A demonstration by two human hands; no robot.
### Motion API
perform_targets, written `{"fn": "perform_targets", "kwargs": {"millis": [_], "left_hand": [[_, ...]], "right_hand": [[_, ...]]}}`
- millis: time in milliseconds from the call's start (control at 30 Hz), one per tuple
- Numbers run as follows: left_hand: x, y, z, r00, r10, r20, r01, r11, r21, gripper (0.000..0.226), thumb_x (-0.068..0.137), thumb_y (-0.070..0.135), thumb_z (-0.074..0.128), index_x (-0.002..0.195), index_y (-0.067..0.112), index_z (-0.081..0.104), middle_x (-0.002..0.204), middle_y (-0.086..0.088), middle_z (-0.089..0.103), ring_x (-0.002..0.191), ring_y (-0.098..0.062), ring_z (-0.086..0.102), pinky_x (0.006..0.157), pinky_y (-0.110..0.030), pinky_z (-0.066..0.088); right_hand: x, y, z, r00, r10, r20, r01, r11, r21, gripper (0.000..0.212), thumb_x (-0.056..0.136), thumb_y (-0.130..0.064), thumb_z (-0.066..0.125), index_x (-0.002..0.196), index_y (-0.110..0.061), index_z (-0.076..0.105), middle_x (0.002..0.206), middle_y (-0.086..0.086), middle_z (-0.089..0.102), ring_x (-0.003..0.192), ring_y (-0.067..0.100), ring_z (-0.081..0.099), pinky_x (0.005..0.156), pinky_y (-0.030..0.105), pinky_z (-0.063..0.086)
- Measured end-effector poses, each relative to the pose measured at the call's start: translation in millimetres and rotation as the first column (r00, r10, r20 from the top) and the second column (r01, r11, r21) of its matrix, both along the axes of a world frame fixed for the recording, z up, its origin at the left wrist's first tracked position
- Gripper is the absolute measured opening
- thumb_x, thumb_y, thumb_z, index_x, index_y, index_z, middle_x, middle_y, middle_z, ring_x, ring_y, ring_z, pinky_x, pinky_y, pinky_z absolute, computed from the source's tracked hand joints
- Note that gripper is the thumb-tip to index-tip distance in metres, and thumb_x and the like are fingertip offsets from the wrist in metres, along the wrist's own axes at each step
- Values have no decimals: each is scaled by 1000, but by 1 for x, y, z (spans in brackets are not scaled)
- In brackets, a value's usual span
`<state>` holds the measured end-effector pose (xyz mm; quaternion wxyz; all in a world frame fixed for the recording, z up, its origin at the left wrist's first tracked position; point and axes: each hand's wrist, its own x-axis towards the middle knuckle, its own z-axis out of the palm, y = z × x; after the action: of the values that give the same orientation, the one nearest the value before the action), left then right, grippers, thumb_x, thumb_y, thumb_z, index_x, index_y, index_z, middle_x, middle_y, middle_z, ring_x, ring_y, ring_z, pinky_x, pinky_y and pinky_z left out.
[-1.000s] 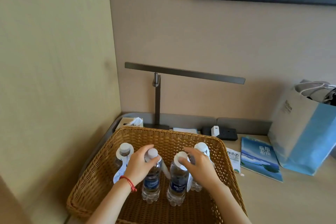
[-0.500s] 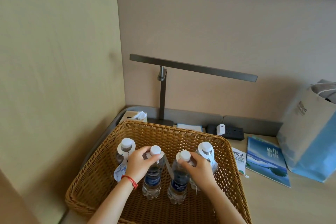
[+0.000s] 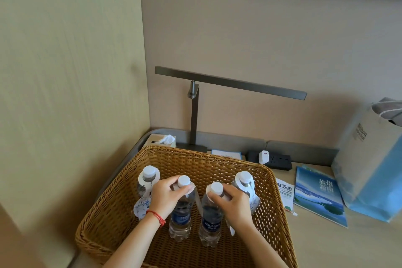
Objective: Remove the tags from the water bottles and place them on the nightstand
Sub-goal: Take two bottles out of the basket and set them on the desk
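Right now my left hand [image 3: 168, 197] has its fingers [image 3: 171, 183] curled round the neck of the second bottle [image 3: 181, 211] from the left, pinching the white tag [image 3: 192, 190] that hangs there just under the cap. My right hand [image 3: 233, 201] does the same on the third bottle [image 3: 211, 217], the one with the blue Aquafina label, its fingers [image 3: 219, 193] clenched on the round tag collar [image 3: 208, 193] below the cap. A red string band [image 3: 156, 216] sits on my left wrist.

Both bottles stand upright, side by side, near the middle of the wicker basket [image 3: 121, 209]. Two more stand further out, each with its tag on the neck: the leftmost bottle [image 3: 148, 183] by the basket's left wall, with a long printed tag [image 3: 143, 202] hanging down its side, and the rightmost bottle [image 3: 244, 183] toward the basket's back right corner, partly hidden behind my right hand.

The basket fills the left end of the worktop [image 3: 326, 246]. Behind it, along the back edge, are a tissue box [image 3: 162, 140] in the back left corner, the foot of a dark desk lamp [image 3: 193, 115], and a black power strip [image 3: 276, 160] with a white plug in it. To the basket's right lie a small leaflet [image 3: 285, 191] and a blue booklet [image 3: 317, 196], and a blue-and-white paper bag [image 3: 369, 169] stands at the right edge.
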<state>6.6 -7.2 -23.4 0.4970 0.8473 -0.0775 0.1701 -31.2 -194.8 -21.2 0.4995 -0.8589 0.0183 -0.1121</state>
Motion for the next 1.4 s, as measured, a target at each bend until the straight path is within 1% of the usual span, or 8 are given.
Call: {"fn": "perform_targets", "kwargs": {"millis": [200,300,600,800,933,1167,1300,1400], "left_hand": [[-1,4,14,998,-19,54,23,996,-84,17,71,24,77,87,19,71,73,14,66,75,-3,62,60,-4,44],[0,4,27,995,-51,91,61,992,-109,18,73,23,76,89,17,71,77,9,69,78,-6,64,63,-9,46],[3,-3,75,963,-138,231,162,983,-91,17,71,27,75,87,20,70,69,17,64,70,5,62,59,-6,45],[2,-25,108,935,-226,272,267,956,-123,44,64,55,72,89,18,71,71,5,70,69,0,62,60,-5,44],[-6,-46,127,918,-294,267,343,926,-159,55,62,59,61,92,14,72,81,-1,72,77,-10,65,63,-23,51],[-29,-108,147,888,-367,277,410,905,-116,24,74,24,71,93,8,71,83,-8,72,78,-9,64,60,-13,49],[-56,-155,150,884,-365,292,417,898,-139,24,76,18,71,95,3,71,87,-11,72,82,-22,66,67,-35,53],[-80,-194,151,883,-350,313,411,898,-155,21,76,19,71,94,7,71,85,-6,72,77,-10,65,66,-19,50]], "right_hand": [[-4,3,15,998,-27,65,29,999,-16,14,75,-38,71,77,-27,64,73,-10,66,74,5,61,63,23,51],[-8,1,34,987,-42,155,45,999,-18,23,75,-35,72,60,-26,57,57,-7,59,58,3,56,51,16,43],[-17,-17,84,948,-114,298,105,993,45,14,75,-32,73,66,-26,64,55,-10,62,50,-1,56,46,10,40],[-27,-39,114,907,-197,373,168,980,108,44,68,-48,69,59,-5,62,49,4,55,44,4,39,44,18,32],[-43,-61,139,881,-237,409,207,971,116,28,69,-44,70,58,-19,65,50,-5,61,44,2,48,43,15,37],[-85,-123,166,828,-309,469,267,951,155,56,58,-60,66,67,-4,69,64,17,67,57,33,59,50,40,47],[-113,-169,166,818,-329,473,287,944,160,51,63,-53,71,68,-2,69,69,24,66,65,42,59,54,43,50],[-137,-211,162,839,-340,426,291,940,177,29,68,-39,76,65,-10,71,61,12,68,53,24,58,51,31,47]]}}
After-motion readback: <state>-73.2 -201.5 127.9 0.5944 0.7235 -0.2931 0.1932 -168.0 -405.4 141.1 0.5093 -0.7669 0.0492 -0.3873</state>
